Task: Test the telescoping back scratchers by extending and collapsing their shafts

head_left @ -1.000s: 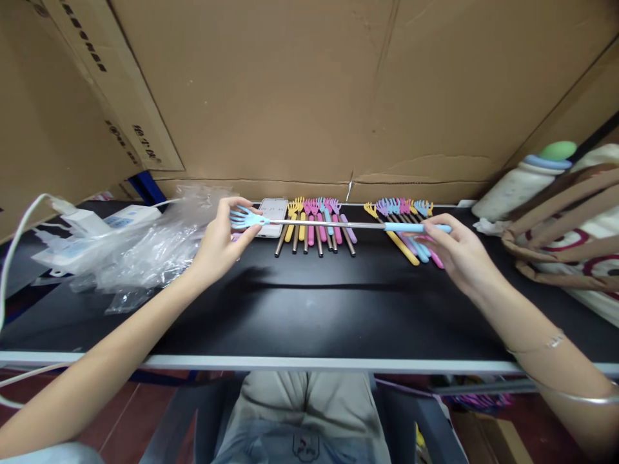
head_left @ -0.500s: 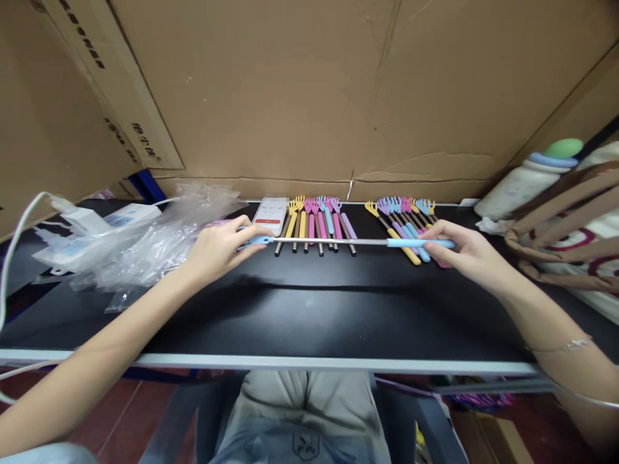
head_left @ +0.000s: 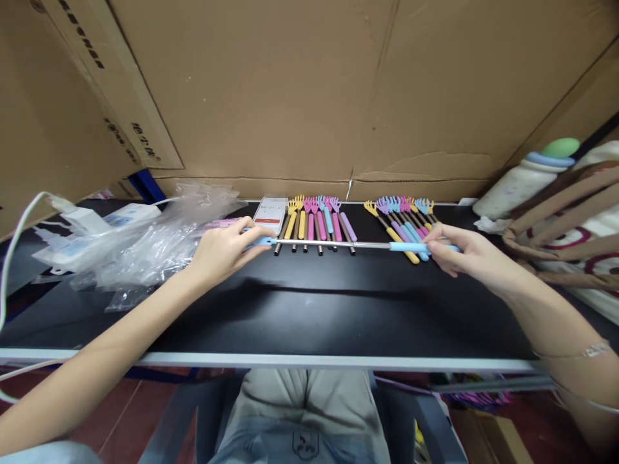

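Observation:
A blue telescopic back scratcher (head_left: 333, 243) is stretched out level above the black table, its metal rod extended. My left hand (head_left: 227, 248) is closed around its blue claw head, which the fingers partly cover. At the other end, my right hand (head_left: 459, 251) grips the blue handle between thumb and fingers. Behind the rod lies a row of back scratchers (head_left: 310, 225) in yellow, pink, blue and purple, claws toward the wall. A second fanned group of back scratchers (head_left: 403, 229) lies to the right, near my right hand.
Crumpled clear plastic bags (head_left: 159, 238) and a white power strip (head_left: 128, 216) are on the left. A phone (head_left: 269, 216) showing a timer leans at the back. A white bottle (head_left: 517, 183) and a fabric bag (head_left: 570, 225) stand right. Cardboard (head_left: 290, 96) walls the rear.
My right hand has moved slightly right with the handle, and the rod looks a little longer. My left hand stays nearly in place on the claw end.

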A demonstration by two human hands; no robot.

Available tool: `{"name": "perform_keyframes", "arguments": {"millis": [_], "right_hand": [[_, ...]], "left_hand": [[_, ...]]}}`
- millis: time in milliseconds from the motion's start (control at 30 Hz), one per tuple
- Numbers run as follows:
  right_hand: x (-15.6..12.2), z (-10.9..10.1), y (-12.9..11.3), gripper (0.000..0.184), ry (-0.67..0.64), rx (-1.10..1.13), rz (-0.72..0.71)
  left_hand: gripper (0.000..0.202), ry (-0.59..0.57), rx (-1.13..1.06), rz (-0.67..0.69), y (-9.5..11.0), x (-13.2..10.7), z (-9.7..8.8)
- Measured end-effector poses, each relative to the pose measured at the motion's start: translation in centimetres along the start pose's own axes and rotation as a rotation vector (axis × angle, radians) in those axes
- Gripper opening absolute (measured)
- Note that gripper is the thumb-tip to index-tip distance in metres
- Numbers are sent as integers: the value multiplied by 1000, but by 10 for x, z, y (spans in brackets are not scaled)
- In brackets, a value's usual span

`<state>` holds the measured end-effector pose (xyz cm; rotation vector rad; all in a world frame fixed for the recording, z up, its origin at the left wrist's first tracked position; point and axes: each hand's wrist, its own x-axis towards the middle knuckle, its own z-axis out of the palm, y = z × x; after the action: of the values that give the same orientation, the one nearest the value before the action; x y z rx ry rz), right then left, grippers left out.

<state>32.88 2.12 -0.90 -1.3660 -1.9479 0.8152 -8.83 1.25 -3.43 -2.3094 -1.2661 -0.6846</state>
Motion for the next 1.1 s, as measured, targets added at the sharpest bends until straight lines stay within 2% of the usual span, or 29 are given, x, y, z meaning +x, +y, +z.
{"name": "perform_keyframes", "arguments": {"millis": [200,367,500,733,967,1100], "right_hand": [[12,6,-1,45,8,-100,-60],[19,4,2,38,40,-361,-188],[20,5,11,33,96,-520,-254],[21,9,14,36,34,-496,-266],[19,10,6,43,-198,-423,-264],[19,8,2,44,-149,-484,-234]], "left_hand": [[35,-4,116,-62,1,6,-4],[37,-21,196,25,-1,7,-6],[38,-35,179,48,-1,5,-2],[29,58,165,47,3,2,4],[21,173,156,67,6,-1,3],[20,180,212,96,9,4,1]]}}
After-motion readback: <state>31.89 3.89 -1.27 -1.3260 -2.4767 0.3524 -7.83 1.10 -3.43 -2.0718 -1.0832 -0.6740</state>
